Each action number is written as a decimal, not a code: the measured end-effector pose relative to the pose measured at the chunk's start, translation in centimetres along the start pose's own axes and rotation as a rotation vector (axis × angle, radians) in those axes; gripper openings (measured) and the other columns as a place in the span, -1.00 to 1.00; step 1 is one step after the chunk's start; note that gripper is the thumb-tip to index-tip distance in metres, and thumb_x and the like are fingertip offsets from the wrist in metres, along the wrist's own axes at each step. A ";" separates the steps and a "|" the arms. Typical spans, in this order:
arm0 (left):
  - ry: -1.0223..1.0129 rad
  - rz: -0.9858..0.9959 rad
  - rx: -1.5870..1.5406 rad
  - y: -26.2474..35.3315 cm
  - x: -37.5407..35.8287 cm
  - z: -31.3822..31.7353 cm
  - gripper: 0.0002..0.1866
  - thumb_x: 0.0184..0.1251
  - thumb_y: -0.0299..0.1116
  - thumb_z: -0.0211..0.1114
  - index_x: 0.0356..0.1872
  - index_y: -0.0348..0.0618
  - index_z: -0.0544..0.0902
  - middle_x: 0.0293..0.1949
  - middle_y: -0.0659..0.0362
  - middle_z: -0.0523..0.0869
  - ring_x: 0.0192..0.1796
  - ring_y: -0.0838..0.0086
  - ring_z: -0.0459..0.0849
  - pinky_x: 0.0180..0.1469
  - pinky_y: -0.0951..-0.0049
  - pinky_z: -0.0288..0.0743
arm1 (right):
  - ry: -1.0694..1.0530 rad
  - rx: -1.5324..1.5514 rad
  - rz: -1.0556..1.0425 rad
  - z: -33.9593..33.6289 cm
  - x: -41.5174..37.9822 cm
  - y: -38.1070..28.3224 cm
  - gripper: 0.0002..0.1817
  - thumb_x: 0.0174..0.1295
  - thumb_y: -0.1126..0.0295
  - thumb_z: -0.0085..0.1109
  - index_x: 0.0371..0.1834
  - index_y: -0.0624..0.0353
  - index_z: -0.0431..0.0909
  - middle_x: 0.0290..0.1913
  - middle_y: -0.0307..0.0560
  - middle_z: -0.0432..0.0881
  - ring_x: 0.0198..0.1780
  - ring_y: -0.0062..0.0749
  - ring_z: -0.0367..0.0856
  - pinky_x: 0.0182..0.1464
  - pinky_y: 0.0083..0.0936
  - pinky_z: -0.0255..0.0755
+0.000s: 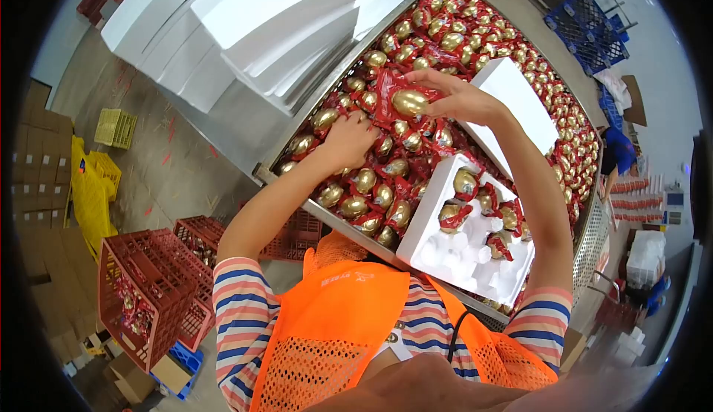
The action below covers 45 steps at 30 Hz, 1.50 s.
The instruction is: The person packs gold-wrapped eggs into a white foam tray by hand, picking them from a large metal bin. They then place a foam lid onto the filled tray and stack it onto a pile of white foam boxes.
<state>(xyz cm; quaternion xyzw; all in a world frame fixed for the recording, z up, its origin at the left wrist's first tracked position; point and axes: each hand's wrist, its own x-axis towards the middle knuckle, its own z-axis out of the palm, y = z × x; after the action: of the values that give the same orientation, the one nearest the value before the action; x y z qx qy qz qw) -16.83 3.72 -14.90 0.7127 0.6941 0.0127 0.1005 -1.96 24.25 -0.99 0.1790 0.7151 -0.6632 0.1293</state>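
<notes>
Holding a gold egg (pixel 410 103) in red film (pixel 385 94) with the right hand (pixel 459 99), clamped between thumb and fingers above the pile of wrapped eggs (pixel 353 206). Reaching into that pile with the left hand (pixel 349 142), fingertips-deep; cannot tell whether apart or together. Can make out a white foam tray (pixel 437 254), partly behind the right forearm (pixel 522 159)

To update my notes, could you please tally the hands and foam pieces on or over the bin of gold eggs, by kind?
Hands, left and right: 2
Open foam box: 1
Other foam piece: 1
Total: 4
</notes>
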 end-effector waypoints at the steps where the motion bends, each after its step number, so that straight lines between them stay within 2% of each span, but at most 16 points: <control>1: 0.058 0.030 0.016 0.6 -0.3 0.0 -0.43 -0.07 -0.36 0.42 0.11 -0.04 0.61 0.12 0.01 0.60 0.25 0.06 0.47 0.15 -0.01 0.48 | 0.040 0.088 -0.065 -0.2 -1.3 -0.3 -0.26 0.09 0.52 0.23 0.43 0.16 0.25 0.32 -0.11 0.43 0.22 -0.51 0.52 0.16 -0.51 0.52; 4: 0.109 0.050 0.052 1.3 -0.4 0.3 -0.48 -0.02 -0.38 0.37 0.09 -0.01 0.60 0.04 0.04 0.63 0.18 0.01 0.51 0.11 0.00 0.51 | 0.004 0.534 -0.282 1.2 -5.1 -0.6 -0.21 0.05 0.51 0.26 0.44 0.14 0.21 0.30 -0.11 0.47 0.22 -0.47 0.54 0.21 -0.50 0.50; 7: 0.070 0.091 -0.006 0.8 0.1 0.2 -0.53 0.08 -0.42 0.33 0.10 -0.02 0.58 0.03 0.08 0.64 0.12 0.00 0.54 0.10 0.07 0.52 | 0.123 0.712 -0.371 3.6 -8.8 -0.1 -0.20 0.12 0.42 0.37 0.43 0.18 0.15 0.28 0.07 0.50 0.29 -0.21 0.55 0.38 -0.23 0.43; 8: 0.072 0.086 -0.017 0.5 0.2 0.2 -0.55 0.09 -0.44 0.33 0.09 -0.04 0.58 0.00 0.04 0.65 0.10 -0.01 0.56 0.05 0.05 0.55 | 0.161 0.725 -0.436 4.2 -9.6 0.8 -0.27 0.29 0.30 0.29 0.46 0.20 0.14 0.26 0.10 0.51 0.17 -0.24 0.64 0.16 -0.36 0.63; 11: 0.211 0.114 -0.195 -1.0 0.3 -1.0 -0.55 0.17 -0.40 0.34 0.14 -0.10 0.59 -0.13 0.02 0.72 0.01 0.05 0.66 -0.01 0.10 0.58 | 0.231 0.843 -0.422 6.1 -14.2 1.5 -0.35 0.48 0.11 0.07 0.48 0.24 0.13 0.16 0.10 0.58 -0.07 -0.33 0.74 -0.19 -0.62 0.71; 12: 0.261 0.020 -0.414 -0.6 0.3 -2.1 -0.58 0.21 -0.37 0.35 0.12 -0.18 0.61 -0.04 -0.05 0.73 0.02 0.04 0.69 0.06 0.10 0.55 | 0.419 0.830 -0.327 7.1 -15.7 1.8 -0.36 0.56 -0.01 -0.18 0.47 0.28 0.15 0.06 0.07 0.65 -0.28 -0.40 0.76 -0.45 -0.77 0.63; 15: 0.300 -0.152 -0.691 -2.5 0.7 -1.8 -0.54 0.26 -0.41 0.33 0.21 -0.23 0.60 0.06 -0.05 0.72 0.07 0.18 0.71 0.19 0.29 0.51 | 0.660 0.912 -0.280 9.0 -20.0 4.0 -0.47 0.59 0.02 -0.24 0.38 0.20 0.30 -0.03 0.03 0.67 -0.42 -0.49 0.67 -0.60 -0.79 0.45; 17: 0.309 -0.195 -0.906 -3.4 0.9 -0.8 -0.57 0.32 -0.44 0.30 0.22 -0.23 0.60 0.07 0.08 0.71 0.07 0.30 0.69 0.20 0.34 0.49 | 0.741 0.944 -0.311 9.9 -22.8 6.5 -0.52 0.59 0.06 -0.18 0.33 0.18 0.34 0.03 -0.02 0.62 -0.30 -0.58 0.57 -0.35 -0.74 0.50; 20: 0.151 -0.403 -1.531 -1.4 0.8 -4.2 -0.62 0.47 -0.43 0.21 0.26 -0.26 0.55 0.16 0.12 0.64 0.12 0.46 0.63 0.16 0.44 0.51 | 0.975 0.904 -0.362 12.1 -26.7 7.1 -0.60 0.57 0.23 -0.10 0.34 0.20 0.35 0.05 -0.09 0.62 -0.28 -0.48 0.63 -0.36 -0.70 0.50; 24: 0.237 -0.305 -1.963 -0.3 0.4 -6.6 -0.56 0.58 -0.34 0.07 0.37 -0.28 0.38 0.17 0.06 0.64 0.14 0.33 0.67 -0.01 0.43 0.60 | 1.211 0.425 -0.167 14.7 -31.9 7.7 -0.49 0.22 0.37 0.32 0.24 0.24 0.47 0.00 -0.14 0.61 -0.23 -0.46 0.65 -0.27 -0.62 0.57; 26: 0.044 -0.148 -2.094 1.3 -0.1 -7.6 -0.55 0.58 -0.28 0.06 0.37 -0.25 0.40 0.17 0.06 0.64 0.07 0.29 0.70 -0.11 0.43 0.61 | 1.262 0.100 -0.047 16.4 -33.6 8.2 -0.53 0.20 0.35 0.34 0.17 0.23 0.52 -0.05 -0.16 0.60 -0.26 -0.48 0.65 -0.28 -0.61 0.56; 29: -0.080 -0.265 -2.204 7.5 -1.0 -10.4 -0.56 0.55 -0.20 0.06 0.35 -0.14 0.45 0.10 0.06 0.68 -0.18 0.24 0.72 -0.27 0.43 0.59 | 1.195 -0.296 0.246 18.3 -34.5 6.3 -0.56 0.15 0.35 0.36 0.11 0.18 0.58 -0.10 -0.12 0.57 -0.31 -0.42 0.67 -0.28 -0.53 0.57; 33: -0.357 -0.186 -2.298 15.9 -1.1 -12.4 -0.43 0.54 -0.25 0.11 0.49 -0.17 0.25 0.17 -0.01 0.58 -0.12 0.22 0.67 -0.18 0.36 0.61 | 1.053 -0.624 0.421 19.7 -34.6 5.9 -0.56 0.11 0.36 0.36 0.11 0.11 0.58 -0.10 -0.02 0.53 -0.34 -0.25 0.69 -0.30 -0.38 0.59; 35: -0.605 0.048 -2.247 16.6 0.0 -10.5 -0.42 0.52 -0.33 0.16 0.48 -0.21 0.25 0.20 -0.01 0.56 -0.10 0.29 0.68 -0.16 0.37 0.63 | 0.990 -0.653 0.431 19.8 -34.5 6.2 -0.58 0.12 0.34 0.36 0.08 0.13 0.59 -0.10 0.02 0.52 -0.32 -0.15 0.68 -0.27 -0.30 0.58; 41: -0.618 0.100 -2.172 17.5 0.6 -10.5 -0.35 0.43 -0.45 0.25 0.49 -0.15 0.23 0.23 0.03 0.53 -0.01 0.37 0.69 -0.09 0.40 0.67 | 0.799 -0.732 0.398 18.6 -33.3 6.8 -0.64 0.17 0.32 0.34 0.04 0.15 0.59 -0.04 0.12 0.44 -0.26 0.03 0.65 -0.15 -0.16 0.57; 45: -0.512 0.191 -1.908 17.5 0.5 -11.0 -0.25 0.17 -0.67 0.38 0.41 -0.14 0.28 0.27 0.06 0.46 0.15 0.35 0.64 0.08 0.36 0.66 | 0.749 -0.646 0.442 18.0 -33.4 6.4 -0.61 0.15 0.34 0.35 0.06 0.15 0.59 -0.03 0.11 0.46 -0.25 0.04 0.65 -0.12 -0.16 0.56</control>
<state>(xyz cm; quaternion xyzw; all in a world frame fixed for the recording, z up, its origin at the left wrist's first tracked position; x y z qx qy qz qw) -1.22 5.32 -1.41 0.3675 0.2903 0.4197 0.7775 29.98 3.89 5.84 0.5004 0.8251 -0.2574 0.0502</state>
